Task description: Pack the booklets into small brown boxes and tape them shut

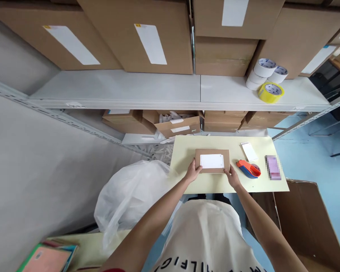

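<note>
A small brown cardboard box (198,155) with a white label (212,161) on its top is at the middle of the pale yellow table (184,147). My left hand (192,171) grips its near left corner, thumb on top. At the near right corner, my right hand (232,176) holds the box the same way. The fingers under the box are hidden. Just right of my right hand lies an orange and blue tape dispenser (248,169). Behind that dispenser is a pad of white labels (249,151).
A blurred purple item (273,167) lies at the table's right side. Tape rolls (271,93) and large cartons (158,41) stand on the shelf (164,87) above. A big white plastic bag (130,192) bulges at left; an open carton (306,215) stands at right.
</note>
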Available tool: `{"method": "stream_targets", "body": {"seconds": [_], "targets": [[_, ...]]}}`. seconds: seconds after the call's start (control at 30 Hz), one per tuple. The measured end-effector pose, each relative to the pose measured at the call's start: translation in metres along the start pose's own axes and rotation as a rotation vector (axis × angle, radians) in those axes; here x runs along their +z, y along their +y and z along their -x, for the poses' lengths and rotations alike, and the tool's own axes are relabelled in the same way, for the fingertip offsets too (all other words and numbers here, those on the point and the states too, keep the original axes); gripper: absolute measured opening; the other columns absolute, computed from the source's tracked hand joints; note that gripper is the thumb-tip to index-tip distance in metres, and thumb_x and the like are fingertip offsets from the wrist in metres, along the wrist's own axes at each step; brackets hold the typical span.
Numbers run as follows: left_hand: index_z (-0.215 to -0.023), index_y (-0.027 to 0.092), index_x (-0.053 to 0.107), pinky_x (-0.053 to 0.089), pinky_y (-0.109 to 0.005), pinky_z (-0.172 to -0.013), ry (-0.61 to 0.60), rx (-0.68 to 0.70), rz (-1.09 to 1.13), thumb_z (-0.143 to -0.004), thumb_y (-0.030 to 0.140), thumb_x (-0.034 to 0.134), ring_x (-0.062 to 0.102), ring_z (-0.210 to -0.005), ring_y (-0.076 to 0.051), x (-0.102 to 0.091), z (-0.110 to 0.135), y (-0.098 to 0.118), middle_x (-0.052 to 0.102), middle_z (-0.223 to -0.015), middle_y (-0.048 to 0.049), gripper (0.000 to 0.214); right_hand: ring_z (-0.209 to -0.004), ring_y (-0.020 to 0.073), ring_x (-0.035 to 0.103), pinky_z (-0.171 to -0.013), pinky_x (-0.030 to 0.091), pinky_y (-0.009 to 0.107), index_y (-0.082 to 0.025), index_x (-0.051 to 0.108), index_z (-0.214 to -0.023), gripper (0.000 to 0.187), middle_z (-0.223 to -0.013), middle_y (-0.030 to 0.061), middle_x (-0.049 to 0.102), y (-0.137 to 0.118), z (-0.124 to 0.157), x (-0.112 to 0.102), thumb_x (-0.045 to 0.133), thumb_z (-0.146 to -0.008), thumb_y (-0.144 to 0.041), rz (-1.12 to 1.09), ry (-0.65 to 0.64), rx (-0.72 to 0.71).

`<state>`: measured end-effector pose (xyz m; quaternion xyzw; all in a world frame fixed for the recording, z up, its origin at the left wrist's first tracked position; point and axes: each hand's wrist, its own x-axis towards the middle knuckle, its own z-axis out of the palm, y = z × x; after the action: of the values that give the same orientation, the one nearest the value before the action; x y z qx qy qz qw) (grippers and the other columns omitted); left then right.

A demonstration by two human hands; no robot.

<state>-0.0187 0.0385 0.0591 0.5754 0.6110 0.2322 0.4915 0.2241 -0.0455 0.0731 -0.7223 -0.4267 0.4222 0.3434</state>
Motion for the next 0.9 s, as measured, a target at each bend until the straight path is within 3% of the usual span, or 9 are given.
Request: {"method": "stream_targets", "body": {"seconds": [0.07,0.13,0.27,0.37,0.43,0.6,0.73,0.8,0.9], "targets": [[-0.146,0.011,0.031,0.033,-0.050,-0.113,0.049,0.033,-0.122,-0.084,0.036,0.060,0.037,-0.140,-0.035,0.001,0.003,0.002,0.038,-0.150,-0.0244,0.073,-0.094,0.0265,0.064,-0.086,0.052,0.045,-0.015,0.052,-0.132,0.066,-0.111,0.0125,0.069,0.001,0.002,0.005,0.046,-0.083,-0.059,0.033,0.027,-0.003],[-0.145,0.009,0.031,0.027,-0.054,-0.115,0.111,0.152,-0.239,-0.085,0.032,0.057,0.031,-0.143,-0.036,0.001,0.006,0.008,0.036,-0.151,-0.0259,0.069,-0.101,0.0284,0.063,-0.087,0.052,0.046,-0.015,0.052,-0.132,0.065,-0.118,0.0150,0.067,0.006,0.004,0.002,0.045,-0.084,-0.059,0.086,0.089,-0.019],[-0.140,0.010,0.037,0.026,-0.058,-0.114,0.158,0.435,-0.422,-0.087,0.030,0.053,0.026,-0.145,-0.036,-0.001,0.009,0.033,0.033,-0.152,-0.0264,0.059,-0.121,0.0327,0.053,-0.097,0.047,0.050,-0.014,0.054,-0.128,0.056,-0.129,0.0201,0.059,0.026,0.016,-0.036,0.043,-0.089,-0.053,0.340,0.310,-0.157],[-0.135,0.014,0.045,0.030,-0.058,-0.112,0.046,0.546,-0.521,-0.087,0.031,0.055,0.029,-0.144,-0.035,0.011,0.000,0.064,0.034,-0.153,-0.0225,0.051,-0.118,0.0336,0.054,-0.095,0.046,0.051,-0.015,0.055,-0.125,0.045,-0.125,0.0210,0.060,0.046,0.022,-0.076,0.046,-0.090,-0.041,0.569,0.397,-0.166],[-0.130,0.017,0.051,0.033,-0.055,-0.112,-0.071,0.586,-0.570,-0.087,0.030,0.056,0.035,-0.141,-0.033,0.027,-0.011,0.086,0.040,-0.150,-0.0186,0.045,-0.107,0.0343,0.059,-0.090,0.047,0.050,-0.013,0.056,-0.121,0.041,-0.116,0.0217,0.064,0.058,0.018,-0.093,0.050,-0.088,-0.036,0.684,0.361,-0.100],[-0.115,0.018,0.062,0.041,-0.048,-0.110,-0.403,0.653,-0.601,-0.087,0.024,0.057,0.052,-0.127,-0.026,0.082,-0.042,0.131,0.061,-0.131,-0.0126,0.030,-0.080,0.0307,0.064,-0.093,0.042,0.050,-0.012,0.060,-0.104,0.029,-0.080,0.0148,0.069,0.075,-0.003,-0.102,0.056,-0.085,-0.033,0.763,0.199,-0.026],[-0.119,0.017,0.062,0.041,-0.046,-0.111,-0.533,0.547,-0.506,-0.087,0.025,0.058,0.053,-0.127,-0.024,0.116,-0.052,0.160,0.060,-0.133,-0.0118,0.033,-0.074,0.0276,0.063,-0.085,0.047,0.044,-0.018,0.060,-0.090,0.029,-0.073,0.0101,0.066,0.068,0.009,-0.115,0.048,-0.092,-0.044,0.500,0.172,-0.082],[-0.123,0.018,0.062,0.043,-0.044,-0.108,-0.657,0.390,-0.366,-0.087,0.031,0.060,0.056,-0.125,-0.024,0.128,-0.053,0.174,0.061,-0.133,-0.0120,0.038,-0.072,0.0253,0.062,-0.077,0.049,0.039,-0.020,0.060,-0.087,0.034,-0.074,0.0082,0.066,0.062,0.024,-0.126,0.047,-0.092,-0.052,0.298,0.128,-0.084],[-0.114,0.016,0.068,0.052,-0.039,-0.093,-0.933,0.050,-0.108,-0.082,0.042,0.067,0.065,-0.109,-0.024,0.142,-0.057,0.189,0.070,-0.117,-0.0129,0.042,-0.073,0.0227,0.062,-0.069,0.049,0.034,-0.021,0.061,-0.089,0.038,-0.080,0.0072,0.067,0.057,0.041,-0.139,0.050,-0.090,-0.057,0.024,0.037,-0.065]]}}
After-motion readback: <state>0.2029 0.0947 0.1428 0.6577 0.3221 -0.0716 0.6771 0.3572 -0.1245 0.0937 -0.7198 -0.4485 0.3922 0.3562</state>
